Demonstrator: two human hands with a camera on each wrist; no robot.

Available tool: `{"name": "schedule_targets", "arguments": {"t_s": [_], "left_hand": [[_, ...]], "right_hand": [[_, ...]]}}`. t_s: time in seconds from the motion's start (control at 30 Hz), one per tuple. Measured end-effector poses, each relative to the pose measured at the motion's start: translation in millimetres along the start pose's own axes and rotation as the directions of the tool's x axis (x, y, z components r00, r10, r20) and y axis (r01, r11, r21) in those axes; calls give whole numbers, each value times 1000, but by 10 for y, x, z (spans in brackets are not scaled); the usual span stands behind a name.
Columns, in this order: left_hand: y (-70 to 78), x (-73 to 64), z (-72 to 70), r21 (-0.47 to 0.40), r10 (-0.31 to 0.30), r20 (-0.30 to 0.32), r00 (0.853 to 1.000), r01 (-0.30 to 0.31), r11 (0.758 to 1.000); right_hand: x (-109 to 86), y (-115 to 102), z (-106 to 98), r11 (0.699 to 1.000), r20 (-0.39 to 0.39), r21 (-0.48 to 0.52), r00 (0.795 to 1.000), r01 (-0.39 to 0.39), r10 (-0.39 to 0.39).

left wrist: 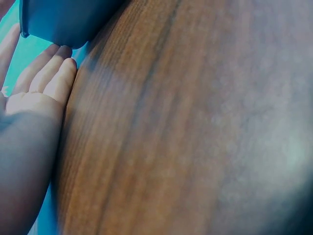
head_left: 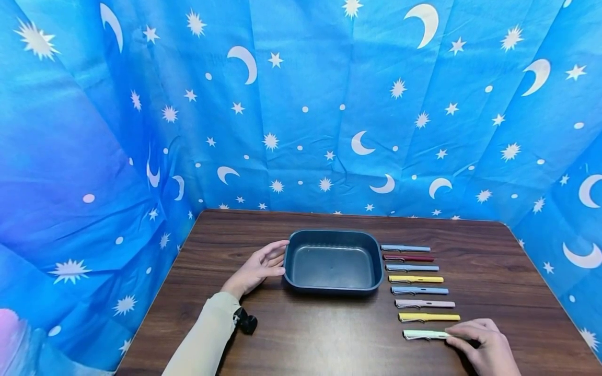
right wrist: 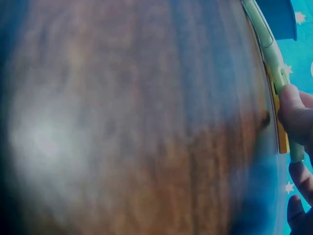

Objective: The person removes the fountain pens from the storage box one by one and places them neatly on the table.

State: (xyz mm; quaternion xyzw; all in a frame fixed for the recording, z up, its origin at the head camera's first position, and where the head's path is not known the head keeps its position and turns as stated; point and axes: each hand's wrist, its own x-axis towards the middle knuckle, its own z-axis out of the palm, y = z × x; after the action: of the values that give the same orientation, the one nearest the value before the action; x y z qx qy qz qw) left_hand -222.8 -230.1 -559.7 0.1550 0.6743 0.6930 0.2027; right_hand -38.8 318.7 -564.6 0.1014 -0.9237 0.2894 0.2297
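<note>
A dark blue-grey rectangular plastic tub [head_left: 335, 289] stands on the wooden table. At its left wall rests my left hand [head_left: 257, 269], fingers extended and touching the side; the left wrist view shows the fingertips against the tub's lower wall [left wrist: 63, 22]. My right hand [head_left: 489, 345] pinches the right end of a pale green pen [head_left: 423, 335] between thumb and fingers. In the right wrist view the thumb presses on the pen's barrel [right wrist: 279, 73]. This pen is the nearest in a column of pens, just in front of a yellow pen [head_left: 429, 317].
Right of the tub, several more clipped pens lie parallel: a pink pen [head_left: 425, 304], a blue pen [head_left: 419, 290], a yellow pen [head_left: 416, 279], a dark red pen [head_left: 408, 258] and others. A blue star-patterned cloth [head_left: 310, 156] hangs behind the table's far edge.
</note>
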Motion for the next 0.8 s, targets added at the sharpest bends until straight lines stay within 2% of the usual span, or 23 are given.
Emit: {"name": "schedule_targets", "arguments": {"t_s": [0.3,0.57,0.8], "left_hand": [[10,-3,1,6,-1,-2,1000,1,1000],[-1,2,-2,17,17,10,1000,-17,1000],[19,-1,9,18,0,2,1000,0,1000]], "right_hand": [[50,39,44,989,-35,-31,989,142,-143],[64,40,47,986,-33,-67,987,153,-155],[66,37,50,984,-38,-74,985,164,-167]]}}
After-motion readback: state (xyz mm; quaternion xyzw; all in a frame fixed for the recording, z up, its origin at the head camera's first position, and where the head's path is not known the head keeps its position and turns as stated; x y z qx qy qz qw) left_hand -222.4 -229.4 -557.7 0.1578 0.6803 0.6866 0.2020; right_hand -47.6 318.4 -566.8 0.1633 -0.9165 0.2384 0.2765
